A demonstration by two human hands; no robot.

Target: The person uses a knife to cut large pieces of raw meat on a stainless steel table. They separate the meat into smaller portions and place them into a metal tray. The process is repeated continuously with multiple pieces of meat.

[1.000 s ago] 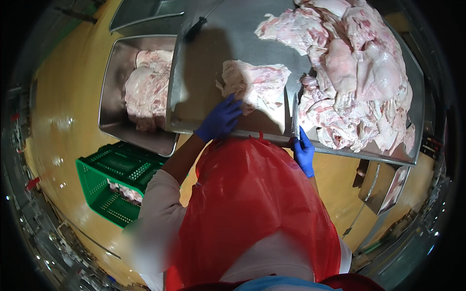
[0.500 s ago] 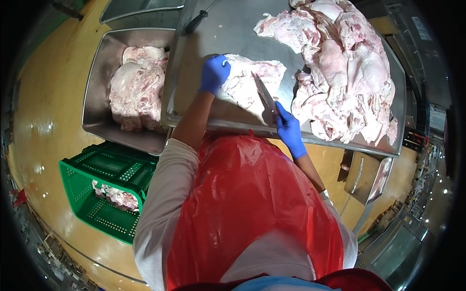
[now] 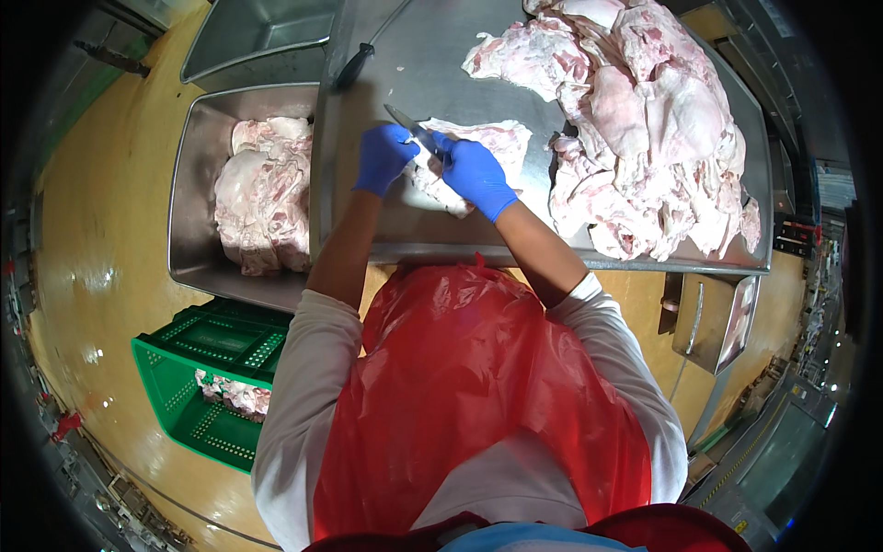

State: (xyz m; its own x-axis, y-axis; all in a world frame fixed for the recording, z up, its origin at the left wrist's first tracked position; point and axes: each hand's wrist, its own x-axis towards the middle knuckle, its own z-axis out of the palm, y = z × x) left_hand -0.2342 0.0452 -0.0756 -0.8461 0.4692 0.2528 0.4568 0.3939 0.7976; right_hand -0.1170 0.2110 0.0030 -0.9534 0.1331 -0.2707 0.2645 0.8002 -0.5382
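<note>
My left hand (image 3: 382, 161), in a blue glove, grips the left edge of a flat piece of pale raw meat (image 3: 497, 143) on the steel table (image 3: 359, 230). My right hand (image 3: 474, 179), also blue-gloved, is closed on a knife (image 3: 403, 120) just beside it. The blade points up and left over the meat, past my left fingers. A large pile of raw meat pieces (image 3: 658, 129) covers the table's right part. A black-handled rod (image 3: 351, 66) lies near the table's upper left.
A steel tub (image 3: 189, 202) holding meat (image 3: 262, 198) stands left of the table, another steel tub (image 3: 253, 41) behind it. A green perforated crate (image 3: 170, 396) with meat scraps sits low at left. A steel box (image 3: 708, 322) is below the table's right side, above the yellow floor (image 3: 97, 258).
My right hand has moved up and left with the knife from the table's front edge onto the meat piece. My left hand has shifted up and left to the piece's edge and closed on it.
</note>
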